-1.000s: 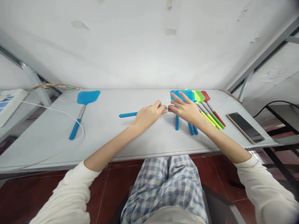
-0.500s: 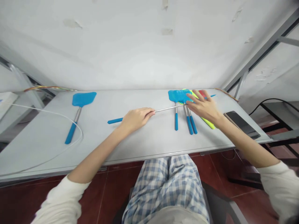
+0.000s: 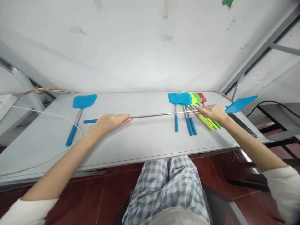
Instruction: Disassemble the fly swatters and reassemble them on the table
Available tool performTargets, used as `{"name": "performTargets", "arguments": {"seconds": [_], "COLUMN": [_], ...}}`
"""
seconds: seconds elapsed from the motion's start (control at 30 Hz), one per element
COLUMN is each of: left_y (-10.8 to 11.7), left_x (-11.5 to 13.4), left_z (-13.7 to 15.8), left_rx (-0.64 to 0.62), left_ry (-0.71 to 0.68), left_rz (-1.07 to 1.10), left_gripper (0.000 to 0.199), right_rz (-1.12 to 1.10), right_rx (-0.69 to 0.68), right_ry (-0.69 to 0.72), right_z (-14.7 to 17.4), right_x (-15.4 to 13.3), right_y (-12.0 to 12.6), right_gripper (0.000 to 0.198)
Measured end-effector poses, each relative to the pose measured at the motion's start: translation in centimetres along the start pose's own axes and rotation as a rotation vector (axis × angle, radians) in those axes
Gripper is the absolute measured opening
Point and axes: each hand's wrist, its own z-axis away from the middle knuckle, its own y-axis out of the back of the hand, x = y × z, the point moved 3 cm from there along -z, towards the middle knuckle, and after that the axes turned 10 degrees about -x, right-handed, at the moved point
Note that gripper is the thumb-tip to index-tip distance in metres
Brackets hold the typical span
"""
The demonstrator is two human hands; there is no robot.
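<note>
A blue fly swatter [image 3: 159, 115] with a long thin metal shaft stretches sideways above the table. My left hand [image 3: 110, 122] is closed round its shaft close to the blue handle, whose end sticks out to the left. Near the swatter's head, my right hand [image 3: 212, 112] grips the other end of the shaft, and the flat blue head points out to the right. Below the shaft and partly behind my right hand lie several swatters: blue ones [image 3: 180, 98], yellow-green ones [image 3: 207, 122], a green one [image 3: 198, 98] and a red one [image 3: 202, 97].
Another blue fly swatter [image 3: 84, 101] lies at the left of the white table [image 3: 145, 140], beside a white cable [image 3: 53, 116]. A dark phone [image 3: 243, 125] rests at the right, partly hidden by my right forearm. A dark stool [image 3: 278, 117] stands beyond the right edge.
My hands have moved apart, the left one leftward and the right one rightward. The shaft between them shows much longer. My right hand's spread fingers have closed on the shaft.
</note>
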Motion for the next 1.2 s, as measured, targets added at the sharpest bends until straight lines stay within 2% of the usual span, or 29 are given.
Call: {"name": "performTargets", "arguments": {"seconds": [0.1, 0.23, 0.4, 0.5, 0.57, 0.63, 0.7, 0.8, 0.87, 0.97, 1.07, 1.13, 1.2], "left_y": [0.2, 0.3, -0.3, -0.6, -0.9, -1.2, -1.2, -0.6, 0.2, 1.6, 2.6, 2.9, 3.0], "left_x": [-1.2, -0.8, -1.4, -2.1, -2.0, -1.1, 0.9, 5.3, 8.5, 11.7, 12.6, 12.2, 11.2], "left_z": [1.0, 1.2, 1.6, 1.7, 1.7, 1.5, 1.3, 0.7, 0.1, -1.0, -1.8, -1.9, -1.7], "left_rx": [0.035, 0.025, -0.005, -0.001, -0.014, -0.033, -0.046, -0.052, -0.069, -0.097, -0.098, -0.086, -0.06], "left_ry": [0.035, -0.002, 0.042, 0.103, 0.091, 0.043, -0.001, -0.048, -0.103, -0.137, -0.13, -0.128, -0.116], "left_rz": [0.069, 0.085, 0.085, 0.059, 0.038, 0.034, 0.048, 0.052, 0.032, 0.003, 0.0, 0.031, 0.079], "left_gripper": [0.055, 0.05, 0.042, 0.04, 0.04, 0.041, 0.042, 0.044, 0.046, 0.048, 0.048, 0.047, 0.045], "right_rz": [-0.044, -0.096, -0.09, -0.1, -0.137, -0.182, -0.197, -0.193, -0.2, -0.179, -0.19, -0.2, -0.207], "right_rx": [0.011, 0.038, 0.08, 0.071, 0.084, 0.101, 0.117, 0.144, 0.119, 0.108, 0.111, 0.12, 0.182], "right_ry": [0.056, 0.163, 0.08, 0.082, 0.077, 0.087, 0.1, 0.149, 0.265, 0.29, 0.277, 0.283, 0.22], "right_z": [0.1, -0.2, 0.1, 0.1, 0.0, 0.0, 0.0, 0.0, -0.3, -1.2, -2.0, -1.9, -1.2], "right_x": [0.4, -0.4, 1.1, 1.9, 2.0, 1.4, -0.3, -5.1, -9.1, -13.3, -14.4, -13.6, -11.6], "right_y": [0.4, 1.4, 1.4, 0.9, 0.7, 0.8, 1.4, 3.4, 4.8, 6.2, 6.6, 6.9, 7.7], "right_gripper": [0.068, 0.068, 0.058, 0.052, 0.047, 0.043, 0.042, 0.039, 0.037, 0.038, 0.039, 0.039, 0.037]}}
